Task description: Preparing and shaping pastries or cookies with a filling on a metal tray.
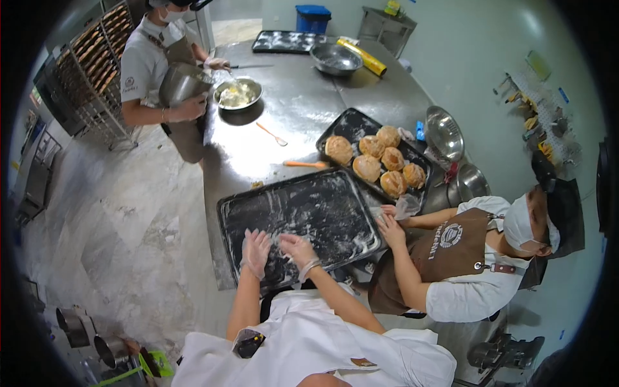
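Both my hands wear clear plastic gloves and are raised above a black baking tray (309,217) dusted with white powder. My left hand (256,252) is over the tray's left half, fingers extended upward, holding nothing. Close beside it, my right hand (299,254) has loosely bent fingers pointing left, with no object visible in it. Behind the tray's right corner, a second black tray (349,125) carries several round browned bread buns (367,167). An orange-handled spatula (307,164) lies just past my tray, and a second small spatula (272,134) is farther back.
At right, a co-worker's hands (391,230) are at the tray's edge. Another co-worker (164,72) holds a metal mixing bowl (184,84) beside a bowl of creamy mixture (237,94). Metal bowls (444,133) line the right edge. A yellow box (362,57) lies at the back.
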`<state>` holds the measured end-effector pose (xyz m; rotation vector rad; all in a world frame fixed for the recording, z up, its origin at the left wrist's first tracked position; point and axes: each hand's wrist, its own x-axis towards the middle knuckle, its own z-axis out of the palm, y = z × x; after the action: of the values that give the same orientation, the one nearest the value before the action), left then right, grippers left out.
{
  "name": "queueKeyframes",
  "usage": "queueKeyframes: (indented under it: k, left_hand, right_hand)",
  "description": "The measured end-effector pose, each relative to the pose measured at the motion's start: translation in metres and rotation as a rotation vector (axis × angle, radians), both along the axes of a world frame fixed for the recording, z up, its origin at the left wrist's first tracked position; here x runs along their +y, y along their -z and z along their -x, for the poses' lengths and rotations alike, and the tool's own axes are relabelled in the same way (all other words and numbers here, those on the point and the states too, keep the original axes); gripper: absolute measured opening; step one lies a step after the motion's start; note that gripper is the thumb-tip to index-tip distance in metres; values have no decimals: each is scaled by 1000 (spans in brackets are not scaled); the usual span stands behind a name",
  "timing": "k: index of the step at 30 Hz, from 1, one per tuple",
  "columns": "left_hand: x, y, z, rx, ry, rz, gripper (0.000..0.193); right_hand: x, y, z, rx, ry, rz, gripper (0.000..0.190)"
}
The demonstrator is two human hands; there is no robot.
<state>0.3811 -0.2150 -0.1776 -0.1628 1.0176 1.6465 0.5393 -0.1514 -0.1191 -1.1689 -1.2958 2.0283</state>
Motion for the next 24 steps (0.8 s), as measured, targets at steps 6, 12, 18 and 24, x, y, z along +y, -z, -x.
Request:
queueKeyframes:
  k: [6,12,18,24]
  left_hand:
    - [24,-23,-5,-45,83,-27,75]
    - [33,11,4,221,-35,226,62]
    - [34,20,5,429,-134,340,52]
    - [29,22,-9,297,-278,257,44]
  right_hand:
    - [-11,-18,-4,-173,-113,-421,19]
    - [-27,-48,5,-196,-249,-654,23]
    - [-27,-43,11,-252,-303,-688,24]
    - [-16,-23,13,-325,-260,-819,17]
